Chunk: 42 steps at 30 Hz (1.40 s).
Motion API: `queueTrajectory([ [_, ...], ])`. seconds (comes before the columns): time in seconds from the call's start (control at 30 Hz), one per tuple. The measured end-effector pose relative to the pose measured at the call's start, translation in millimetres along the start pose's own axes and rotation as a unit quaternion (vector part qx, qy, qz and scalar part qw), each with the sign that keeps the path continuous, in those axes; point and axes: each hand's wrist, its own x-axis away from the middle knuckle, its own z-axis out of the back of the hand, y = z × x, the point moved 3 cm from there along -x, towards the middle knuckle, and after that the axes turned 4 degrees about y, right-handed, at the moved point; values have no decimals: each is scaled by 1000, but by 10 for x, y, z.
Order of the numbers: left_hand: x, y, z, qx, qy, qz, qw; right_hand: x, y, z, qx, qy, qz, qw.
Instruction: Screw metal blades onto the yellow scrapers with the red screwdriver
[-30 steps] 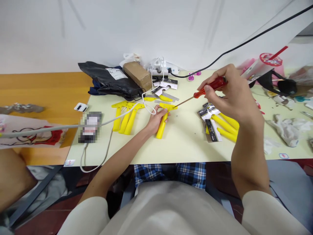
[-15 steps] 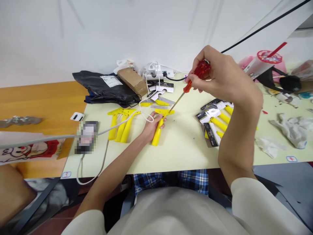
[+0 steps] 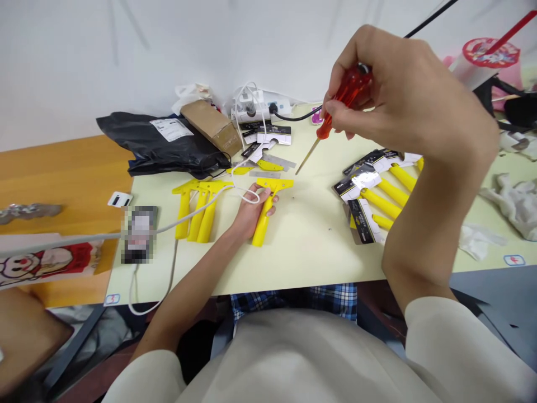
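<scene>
My left hand [image 3: 251,211] grips the handle of a yellow scraper [image 3: 262,224], which lies on the pale table with its wide head pointing away from me. A white cable [image 3: 247,196] loops over that hand. Above it, my right hand [image 3: 403,95] pinches a red-handled screwdriver [image 3: 346,95]. Its thin shaft slants down, ending just above the right end of the scraper head, and I cannot tell if they touch. To the left stand several loose yellow scrapers [image 3: 197,210]. Several packaged scrapers [image 3: 369,193] lie below my right forearm.
A power strip [image 3: 255,103], a black plastic mailer [image 3: 159,143] and a cardboard box [image 3: 212,126] sit along the back. Metal blades [image 3: 265,174] lie near the scraper. A pixelated object [image 3: 140,235] rests at the table's left edge, and crumpled white cloth [image 3: 518,204] lies at right.
My right hand has risen and the screwdriver now points steeply down instead of lying nearly flat. The view has shifted left and closer. My left hand still holds the scraper.
</scene>
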Motion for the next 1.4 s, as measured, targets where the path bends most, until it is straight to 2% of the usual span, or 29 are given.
queueTrajectory([
  [0.2,9,1,-6,5,5,-8,1000,56,-106,15,6,49,40,998],
  [0.37,17,8,-8,0,9,-4,1000,90,-212,-40,-27,12,45,999],
  [0.73,3,-13,16,10,8,-1,1000,34,-146,-109,-41,-12,23,999],
  [1.07,-5,-26,32,7,6,1,1000,52,-218,-160,-13,-9,56,998],
  [1.4,-35,-55,60,9,10,7,1000,52,-405,-265,6,-41,79,996],
])
